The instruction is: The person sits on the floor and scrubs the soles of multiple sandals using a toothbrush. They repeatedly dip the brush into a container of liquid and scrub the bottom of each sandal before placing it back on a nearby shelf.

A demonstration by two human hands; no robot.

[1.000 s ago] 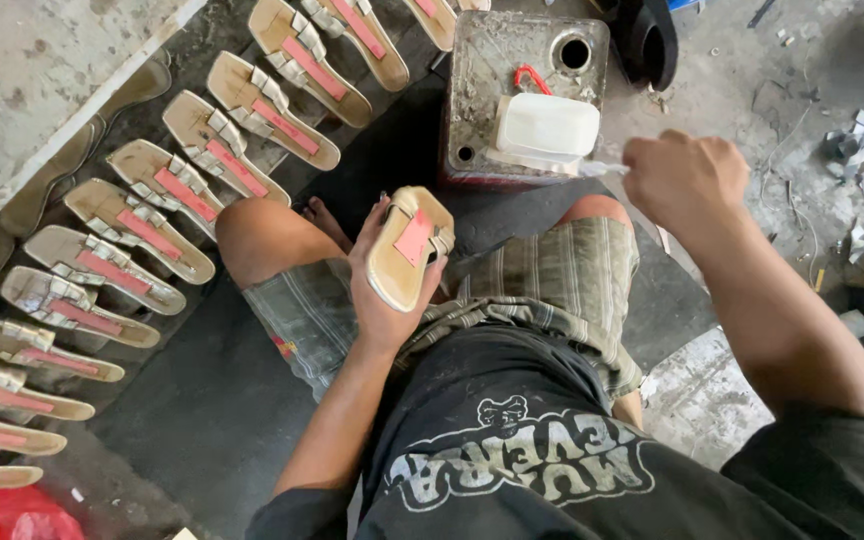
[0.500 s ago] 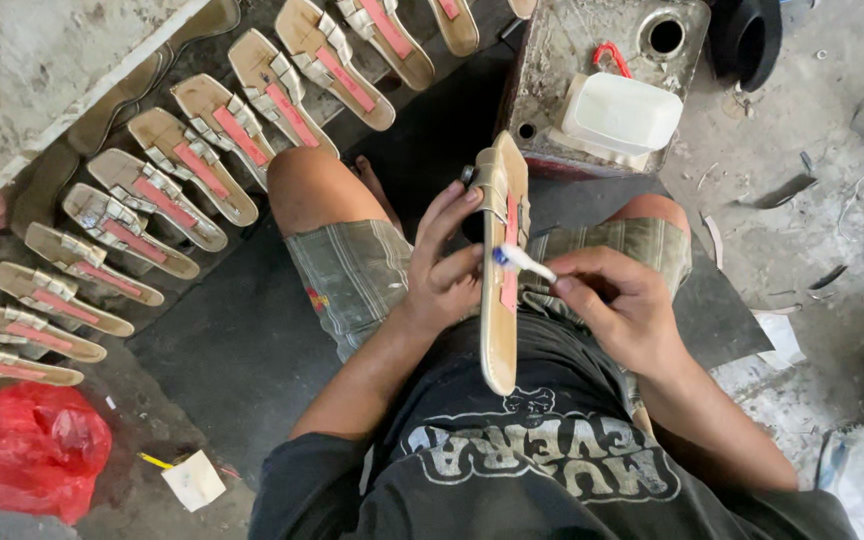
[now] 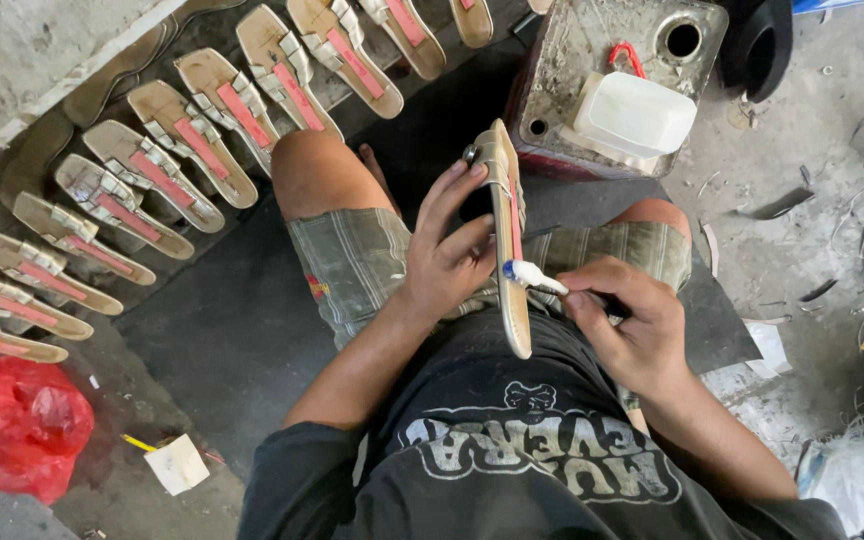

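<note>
Both hands busy: left hand (image 3: 447, 265) grips sandal (image 3: 508, 240) edge-up, right hand (image 3: 630, 325) pinches brush (image 3: 530, 275) on its rim. Keep strokes thin, along the edge.

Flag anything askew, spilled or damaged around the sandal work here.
Nothing looks spilled or broken. The left hand holds a sandal on edge while the right hand touches a brush to it. The sandals in the row lie evenly. Only oddity: scraps and debris litter the concrete to the right.
</note>
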